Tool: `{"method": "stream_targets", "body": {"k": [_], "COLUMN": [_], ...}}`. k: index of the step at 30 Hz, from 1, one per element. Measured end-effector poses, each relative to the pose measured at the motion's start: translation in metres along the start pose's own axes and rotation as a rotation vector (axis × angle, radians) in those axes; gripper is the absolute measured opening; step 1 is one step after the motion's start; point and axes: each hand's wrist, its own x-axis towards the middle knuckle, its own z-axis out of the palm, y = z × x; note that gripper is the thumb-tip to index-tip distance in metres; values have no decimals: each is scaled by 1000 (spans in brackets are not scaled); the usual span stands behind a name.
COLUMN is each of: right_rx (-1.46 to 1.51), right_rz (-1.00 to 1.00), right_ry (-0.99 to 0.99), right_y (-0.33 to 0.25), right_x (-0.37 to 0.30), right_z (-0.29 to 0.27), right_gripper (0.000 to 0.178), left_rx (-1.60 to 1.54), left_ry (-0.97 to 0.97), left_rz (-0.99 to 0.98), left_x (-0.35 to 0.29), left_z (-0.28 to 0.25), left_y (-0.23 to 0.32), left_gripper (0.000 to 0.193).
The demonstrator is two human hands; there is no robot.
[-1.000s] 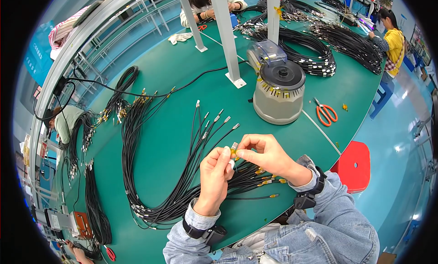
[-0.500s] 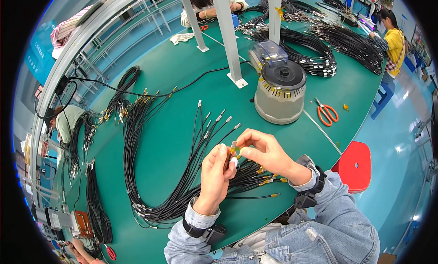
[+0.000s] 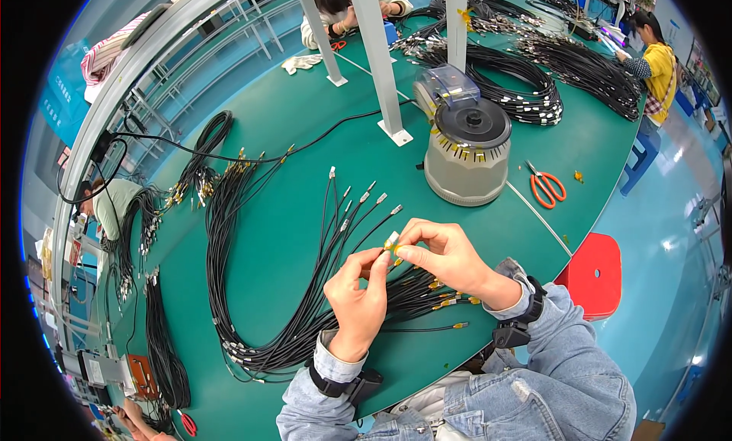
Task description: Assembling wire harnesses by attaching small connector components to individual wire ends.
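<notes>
Between my two hands, over the near part of the green table, is the metal connector (image 3: 393,239) of a black cable with a piece of yellow tape (image 3: 391,247) at its base. My left hand (image 3: 357,300) pinches the cable just behind the connector with thumb and fingers. Thumb and index finger of my right hand (image 3: 450,262) close on the yellow tape from the other side. Beneath and beside my hands lies a curved bundle of black cables (image 3: 216,266). Several ends to the right carry yellow tape; others, fanned out beyond my left hand, show bare silver connectors.
A round beige tape dispenser (image 3: 467,173) with yellow pieces around its rim stands beyond my hands. Orange-handled scissors (image 3: 546,188) lie to its right. Grey posts (image 3: 379,60) rise from the green table (image 3: 320,147). A red stool (image 3: 597,273) is at right; co-workers sit around.
My left hand has shifted its grip, its fingers now pinching lower on the cable behind the connector. The connector has tilted to the right, and the tape now sits against it.
</notes>
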Motion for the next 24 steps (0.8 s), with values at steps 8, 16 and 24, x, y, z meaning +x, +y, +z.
{"method": "stream_targets", "body": {"k": [8,16,24], "right_rx": [-6,-8,-29], "right_rz": [-19,-26,2], "right_ry": [18,42,35], "right_y": [3,3,1], "right_x": [-2,-2,-2], "right_z": [1,2,1], "right_gripper": [11,11,11], "left_rx": [118,-8,-239], "left_ry": [-23,-90,-198], "left_rz": [92,-68,-263], "left_x": [-3,-5,-3], "left_z": [3,4,-3], "left_y": [4,11,12], "left_gripper": [5,11,17]}}
